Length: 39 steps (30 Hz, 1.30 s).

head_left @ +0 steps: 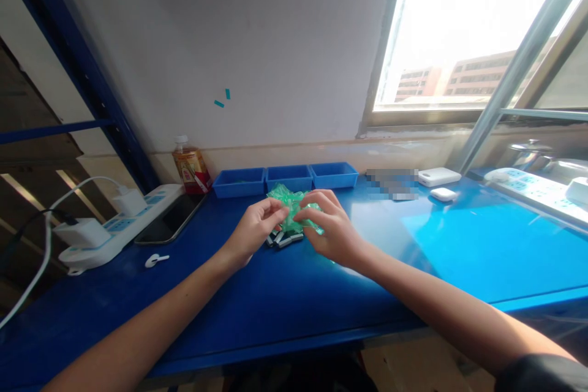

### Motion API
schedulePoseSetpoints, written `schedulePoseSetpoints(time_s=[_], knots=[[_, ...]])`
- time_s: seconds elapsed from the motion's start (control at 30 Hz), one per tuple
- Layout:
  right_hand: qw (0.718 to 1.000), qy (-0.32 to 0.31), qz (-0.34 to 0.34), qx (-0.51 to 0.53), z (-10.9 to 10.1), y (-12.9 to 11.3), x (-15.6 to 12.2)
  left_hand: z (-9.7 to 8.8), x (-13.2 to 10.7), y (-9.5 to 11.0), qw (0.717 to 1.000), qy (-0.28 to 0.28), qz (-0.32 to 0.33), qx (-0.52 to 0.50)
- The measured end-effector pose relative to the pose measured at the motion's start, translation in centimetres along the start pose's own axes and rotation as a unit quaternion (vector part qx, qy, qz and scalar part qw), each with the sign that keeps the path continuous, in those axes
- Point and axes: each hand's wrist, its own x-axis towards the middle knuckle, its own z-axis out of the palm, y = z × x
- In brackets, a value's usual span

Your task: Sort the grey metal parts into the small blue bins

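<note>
A crumpled, see-through green plastic bag lies on the blue table between my hands. My left hand pinches its near left edge between thumb and fingers. On the other side my right hand is over the bag, fingers curved and spread, with a gap between thumb and forefinger; whether the fingertips touch the plastic is hard to tell. Several small dark-and-silver oblong pieces lie on the table just below the bag, partly covered by it and by my left hand.
Three blue trays stand behind the bag against the wall. At left are a drink bottle, a phone, a power strip with chargers and a white earbud. White cases and another power strip sit at right.
</note>
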Motion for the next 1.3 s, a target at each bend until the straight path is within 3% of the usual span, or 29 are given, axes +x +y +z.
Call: schedulePoseSetpoints(time_s=[0.1,0.2,0.3,0.37,0.43,0.57,0.67,0.9,1.1,1.2,1.3], knots=[[0.999,-0.009,0.028,-0.033,0.0,0.0,0.1,-1.8,1.8,0.8,0.980,0.104,0.097,0.140],[0.998,0.001,0.054,-0.034,-0.1,0.6,0.2,-5.3,4.9,0.9,0.902,0.230,0.183,0.317],[0.998,0.003,0.056,-0.038,-0.2,1.1,0.2,-8.0,7.1,-0.6,0.827,0.218,0.209,0.475],[0.998,0.000,0.056,-0.043,-0.2,1.2,0.2,-8.5,7.2,-2.1,0.805,0.206,0.190,0.523],[0.998,-0.005,0.052,-0.044,-0.2,1.2,0.2,-8.3,6.4,-3.4,0.824,0.164,0.137,0.525],[0.998,-0.008,0.045,-0.045,-0.2,1.1,0.2,-7.7,4.5,-4.5,0.879,-0.033,-0.072,0.471],[0.998,-0.014,0.044,-0.041,-0.2,1.1,0.3,-7.8,3.9,-4.6,0.898,-0.098,-0.119,0.412],[0.998,-0.042,0.041,-0.022,-0.2,1.1,0.3,-8.0,3.8,-5.1,0.948,-0.009,-0.106,0.299],[0.990,-0.072,0.113,0.049,0.0,0.3,0.3,-6.4,3.0,-1.7,0.993,0.100,-0.041,0.051],[0.979,-0.070,0.169,0.092,0.4,-0.2,0.3,-3.9,1.6,0.2,0.991,0.088,-0.011,-0.097],[0.968,-0.067,0.213,0.115,0.5,-0.5,0.5,-1.6,0.4,0.7,0.990,0.029,-0.016,-0.139]])
